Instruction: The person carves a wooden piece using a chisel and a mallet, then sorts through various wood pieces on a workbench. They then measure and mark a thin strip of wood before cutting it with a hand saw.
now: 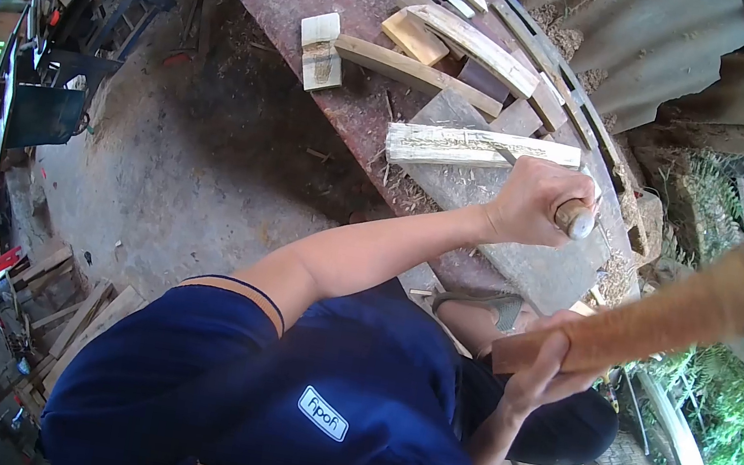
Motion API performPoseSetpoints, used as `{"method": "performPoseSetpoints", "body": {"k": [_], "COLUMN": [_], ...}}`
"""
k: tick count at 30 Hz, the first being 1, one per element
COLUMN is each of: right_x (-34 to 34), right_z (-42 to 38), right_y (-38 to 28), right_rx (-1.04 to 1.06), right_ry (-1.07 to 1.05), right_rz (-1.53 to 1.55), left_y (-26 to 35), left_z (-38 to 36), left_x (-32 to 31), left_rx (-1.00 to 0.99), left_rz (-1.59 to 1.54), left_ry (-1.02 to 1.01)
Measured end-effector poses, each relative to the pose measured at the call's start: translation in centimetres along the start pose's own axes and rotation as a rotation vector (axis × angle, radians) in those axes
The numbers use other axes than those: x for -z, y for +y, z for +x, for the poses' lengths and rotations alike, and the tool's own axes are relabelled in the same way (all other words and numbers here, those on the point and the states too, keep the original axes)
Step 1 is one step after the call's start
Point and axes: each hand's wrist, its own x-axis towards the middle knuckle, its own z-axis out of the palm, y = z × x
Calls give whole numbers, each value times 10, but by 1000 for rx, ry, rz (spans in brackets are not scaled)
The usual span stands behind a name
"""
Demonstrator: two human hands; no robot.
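Observation:
My left hand (pixel 540 200) is closed around the wooden handle of a chisel (pixel 574 219). Its thin blade slants down to a pale wood piece (pixel 433 145) with a rough, chipped top face. Whether the tip bites into the wood cannot be made out. In my right hand (pixel 546 369) is a brown wooden mallet (pixel 667 320), club-shaped, gripped near its narrow end. The mallet's wide end is blurred, raised up and to the right, apart from the chisel handle. Beneath the pale piece lies a grey flat slab (pixel 549 269).
On the reddish worktop (pixel 271 6) are shavings, a long wood strip (pixel 415 73), a notched block (pixel 321 52) and several curved pieces (pixel 476 48). A sandalled foot (pixel 484 317) is by the slab. Corrugated sheeting (pixel 679 47) stands behind; boards (pixel 89 325) lie on the floor.

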Motion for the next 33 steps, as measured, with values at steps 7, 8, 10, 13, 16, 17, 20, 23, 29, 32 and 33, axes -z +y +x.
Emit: {"method": "performPoseSetpoints", "body": {"k": [7,8,10,13,16,17,20,23,29,32,33], "right_x": [-17,-15,-12,-9,-10,-10,-11,-14,-9,-4,-3], "right_z": [10,5,5,3,4,3,2,3,5,9,12], "right_y": [6,5,7,11,9,11,10,8,12,7,4], "right_rx": [-61,-119,-116,-146,-182,-180,-210,-234,-202,-195,-186], "right_ry": [-82,-77,-63,-65,-75,-75,-82,-93,-72,-41,-7], "right_rz": [-362,-294,-289,-241,-197,-183,-149,-143,-184,-145,-122], "left_y": [-11,-12,-18,-31,-35,-36,-21,-7,-17,-8,-5], "left_z": [10,6,16,33,57,60,61,52,23,17,17], "left_x": [7,9,18,25,47,57,59,45,16,10,8], "left_rx": [34,39,122,162,426,438,425,363,223,240,212], "left_rz": [9,28,7,-324,-291,-204,-224,-237,-13,-67,-57], "left_ry": [-75,-155,-263,94,363,336,294,281,163,52,44]}}
